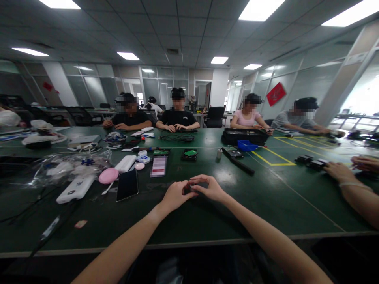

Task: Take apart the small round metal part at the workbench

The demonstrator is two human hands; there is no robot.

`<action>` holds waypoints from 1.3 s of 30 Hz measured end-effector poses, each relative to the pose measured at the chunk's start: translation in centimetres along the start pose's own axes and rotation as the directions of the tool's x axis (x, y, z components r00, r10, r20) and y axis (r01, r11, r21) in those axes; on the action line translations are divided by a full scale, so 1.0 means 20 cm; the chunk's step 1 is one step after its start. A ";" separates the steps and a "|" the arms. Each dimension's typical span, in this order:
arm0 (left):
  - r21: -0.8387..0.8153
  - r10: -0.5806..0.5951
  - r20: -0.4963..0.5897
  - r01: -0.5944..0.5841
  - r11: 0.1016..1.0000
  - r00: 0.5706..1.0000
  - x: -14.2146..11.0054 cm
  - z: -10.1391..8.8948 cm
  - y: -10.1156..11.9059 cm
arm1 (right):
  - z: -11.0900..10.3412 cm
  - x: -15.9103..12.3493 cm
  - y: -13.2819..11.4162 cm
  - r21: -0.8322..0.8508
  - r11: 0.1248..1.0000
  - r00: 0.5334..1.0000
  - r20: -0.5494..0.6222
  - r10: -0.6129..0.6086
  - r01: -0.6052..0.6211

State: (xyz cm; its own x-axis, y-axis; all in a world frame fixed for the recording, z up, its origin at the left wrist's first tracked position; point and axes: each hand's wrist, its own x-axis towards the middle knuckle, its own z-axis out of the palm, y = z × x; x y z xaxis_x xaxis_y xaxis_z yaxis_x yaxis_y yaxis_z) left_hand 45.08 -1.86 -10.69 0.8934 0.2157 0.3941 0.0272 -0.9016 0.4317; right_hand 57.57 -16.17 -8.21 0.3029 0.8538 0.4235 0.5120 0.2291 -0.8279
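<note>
My left hand (177, 194) and my right hand (211, 188) meet just above the green table (207, 221), fingertips together. Between them they pinch a small dark thing, too small to make out. Beyond my hands lies an open black device with a green circuit board (189, 154), and a similar one (161, 152) is to its left. To the right are a small grey cylinder (219, 154), a black device with a metallic face (233, 152) and a long black bar (242, 166).
On the left lie a black phone (127, 186), a pink round case (108, 176), a white device (75, 189) and clear plastic bags (59, 165). A blue tray (247, 146) stands by a black case (245, 137). A co-worker's hands (340, 173) work at the right; several people sit opposite.
</note>
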 end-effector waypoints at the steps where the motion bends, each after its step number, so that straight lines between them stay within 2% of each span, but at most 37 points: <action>1: -0.006 -0.002 0.002 0.002 1.000 1.000 0.00 0.00 0.00 | 0.00 0.00 0.00 -0.001 1.000 1.000 0.000 -0.004 0.004; 10: -0.028 -0.013 0.011 0.014 1.000 1.000 0.00 -0.03 0.03 | -0.01 0.00 0.05 -0.001 0.999 0.995 -0.090 0.047 -0.047; 16: -0.043 0.009 0.001 -0.009 0.999 1.000 0.00 -0.03 0.03 | -0.01 0.00 0.06 0.021 0.999 0.993 -0.105 0.052 -0.050; 27: -0.014 -0.039 -0.002 0.039 0.999 0.999 0.00 -0.01 0.02 | -0.01 0.00 0.01 -0.006 0.999 0.999 -0.009 0.037 -0.037; 39: -0.034 -0.009 0.012 0.010 0.999 1.000 0.00 -0.03 0.05 | 0.00 0.01 0.03 -0.032 0.999 0.991 -0.128 0.023 -0.027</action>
State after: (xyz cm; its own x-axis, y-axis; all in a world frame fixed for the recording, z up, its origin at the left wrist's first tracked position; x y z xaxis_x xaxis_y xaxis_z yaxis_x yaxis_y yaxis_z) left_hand 44.76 -2.49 -9.82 0.8982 0.2196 0.3808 0.0204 -0.8862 0.4629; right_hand 57.91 -15.91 -8.64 0.4152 0.7917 0.4480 0.5290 0.1906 -0.8270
